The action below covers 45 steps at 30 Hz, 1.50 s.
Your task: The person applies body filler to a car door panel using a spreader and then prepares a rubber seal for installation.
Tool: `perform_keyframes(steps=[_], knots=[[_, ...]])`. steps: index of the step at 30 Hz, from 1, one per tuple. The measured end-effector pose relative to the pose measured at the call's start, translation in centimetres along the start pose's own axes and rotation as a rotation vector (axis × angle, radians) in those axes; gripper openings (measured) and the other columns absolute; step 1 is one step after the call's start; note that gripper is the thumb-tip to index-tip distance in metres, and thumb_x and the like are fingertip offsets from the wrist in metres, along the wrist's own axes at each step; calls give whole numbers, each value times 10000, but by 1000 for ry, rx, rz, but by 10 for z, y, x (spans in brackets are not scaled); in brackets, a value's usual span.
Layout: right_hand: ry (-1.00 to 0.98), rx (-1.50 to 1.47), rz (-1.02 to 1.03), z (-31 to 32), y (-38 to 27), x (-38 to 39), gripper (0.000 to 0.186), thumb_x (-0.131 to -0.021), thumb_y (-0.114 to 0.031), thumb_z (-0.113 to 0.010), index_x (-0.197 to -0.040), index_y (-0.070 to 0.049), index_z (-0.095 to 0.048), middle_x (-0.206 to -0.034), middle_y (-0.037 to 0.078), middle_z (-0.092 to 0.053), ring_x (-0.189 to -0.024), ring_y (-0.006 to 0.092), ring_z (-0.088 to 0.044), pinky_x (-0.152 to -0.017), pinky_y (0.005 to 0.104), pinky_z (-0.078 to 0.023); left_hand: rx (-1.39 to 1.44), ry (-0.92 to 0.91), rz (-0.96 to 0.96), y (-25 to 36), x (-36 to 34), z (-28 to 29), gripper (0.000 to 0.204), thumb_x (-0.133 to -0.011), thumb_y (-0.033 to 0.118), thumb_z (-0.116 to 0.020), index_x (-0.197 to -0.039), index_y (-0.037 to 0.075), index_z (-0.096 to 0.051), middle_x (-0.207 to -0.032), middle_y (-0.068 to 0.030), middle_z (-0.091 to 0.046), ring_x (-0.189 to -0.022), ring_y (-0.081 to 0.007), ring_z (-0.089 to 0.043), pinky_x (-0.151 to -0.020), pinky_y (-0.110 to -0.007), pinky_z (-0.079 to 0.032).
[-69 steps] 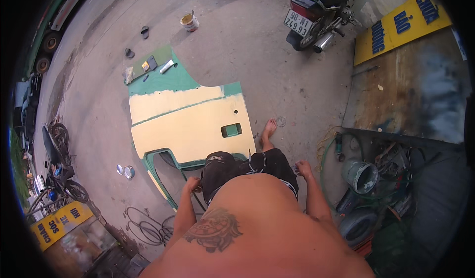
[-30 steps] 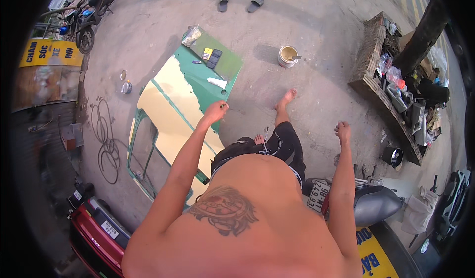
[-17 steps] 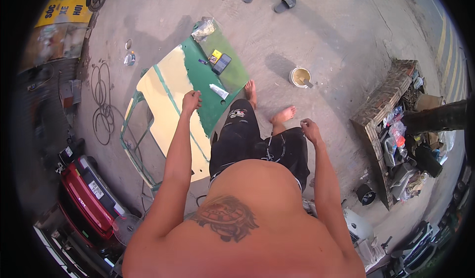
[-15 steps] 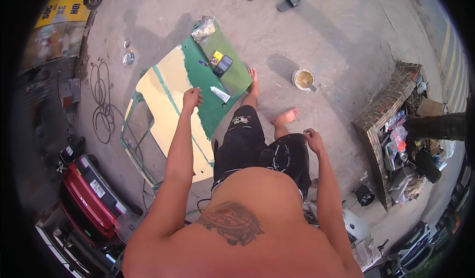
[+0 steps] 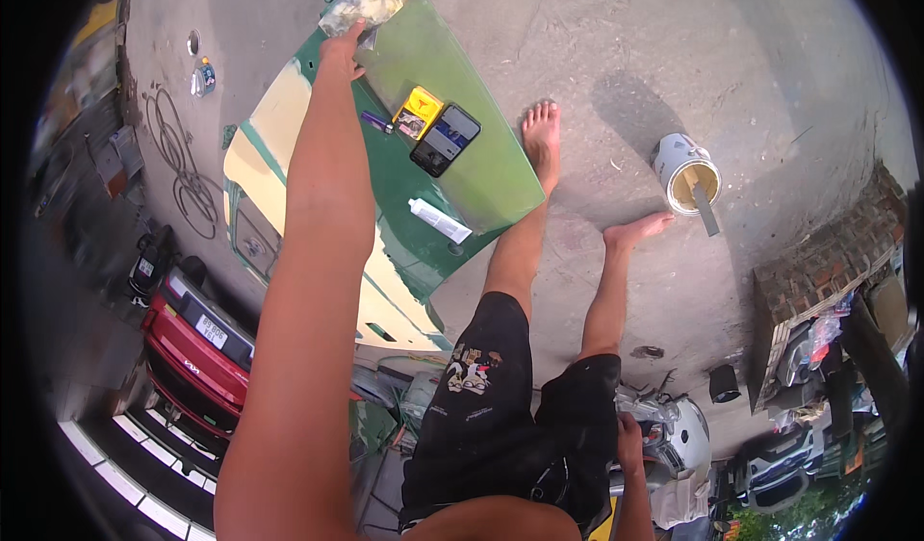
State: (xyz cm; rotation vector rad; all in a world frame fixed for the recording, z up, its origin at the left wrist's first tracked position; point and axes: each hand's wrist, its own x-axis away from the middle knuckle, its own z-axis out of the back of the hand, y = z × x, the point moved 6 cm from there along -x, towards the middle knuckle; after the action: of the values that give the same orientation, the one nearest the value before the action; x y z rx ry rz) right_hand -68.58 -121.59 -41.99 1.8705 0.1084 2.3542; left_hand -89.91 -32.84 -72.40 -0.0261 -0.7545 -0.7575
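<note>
My left hand (image 5: 343,54) reaches out over the far part of a vehicle door panel (image 5: 395,256), coated partly green and partly cream. Its fingers are apart and come up to the lower edge of a clear plastic bag (image 5: 371,0) with pale contents; a grip on it does not show. A yellow pack (image 5: 419,112), a black smartphone (image 5: 447,141), a small purple item (image 5: 376,121) and a white tube (image 5: 439,220) lie on the panel. Beside my thigh, my right hand (image 5: 629,442) hangs low, its fingers mostly hidden.
A white bucket (image 5: 689,173) with beige paste and a flat blade stands by my right foot. A brick-edged planter (image 5: 818,264) full of clutter is at the right. A coiled hose (image 5: 179,161) lies left, beyond a parked red car (image 5: 192,353).
My left hand has moved forward from the cream area to the plastic bag. My right hand has dropped back beside my thigh. My view has shifted closer to the panel.
</note>
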Motion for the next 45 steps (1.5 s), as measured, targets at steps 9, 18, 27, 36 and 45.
perform_keyframes(steps=[9, 18, 27, 36, 45], knots=[[-14, -308, 100, 39, -206, -30, 275, -949, -194, -567, -1150, -8, -598, -984, 155, -641, -915, 249, -630, -804, 368, -490, 66, 412, -395, 3, 42, 60, 666, -732, 232, -845, -1171, -56, -436, -1103, -213, -604, -788, -285, -688, -595, -368, -588], [508, -240, 420, 111, -208, -243, 465, -865, -258, -682, -1242, -22, -543, -1054, 178, -615, -911, 280, -643, -796, 371, -517, 504, -513, -695, 64, 322, -8, 430, -915, 193, -625, -1273, -20, -518, -1226, -142, -590, -1151, -239, -556, -1025, -383, -430], [960, -710, 107, 175, -249, -395, 686, -773, -323, -756, -1302, 32, -501, -1095, 279, -601, -962, 359, -634, -851, 410, -497, 257, -1176, -365, 24, 470, -336, 482, -984, 313, -508, -1357, 11, -466, -1376, -123, -504, -1263, -225, -478, -1093, -388, -349], [144, -273, 556, 174, -258, -393, 574, -849, -218, -698, -1284, 106, -514, -1089, 266, -624, -965, 300, -661, -843, 367, -518, -129, -1276, -620, 23, 544, -391, 520, -994, 395, -486, -1339, 7, -484, -1345, -112, -534, -1225, -223, -517, -1045, -374, -413], [-124, -1235, 426, 149, -207, -415, 447, -945, -121, -598, -1255, 172, -467, -1153, 243, -616, -1058, 273, -646, -955, 317, -535, -252, -1119, -312, -62, 407, -371, 544, -944, 358, -612, -1380, 59, -482, -1392, -11, -490, -1264, -142, -453, -1064, -308, -343]])
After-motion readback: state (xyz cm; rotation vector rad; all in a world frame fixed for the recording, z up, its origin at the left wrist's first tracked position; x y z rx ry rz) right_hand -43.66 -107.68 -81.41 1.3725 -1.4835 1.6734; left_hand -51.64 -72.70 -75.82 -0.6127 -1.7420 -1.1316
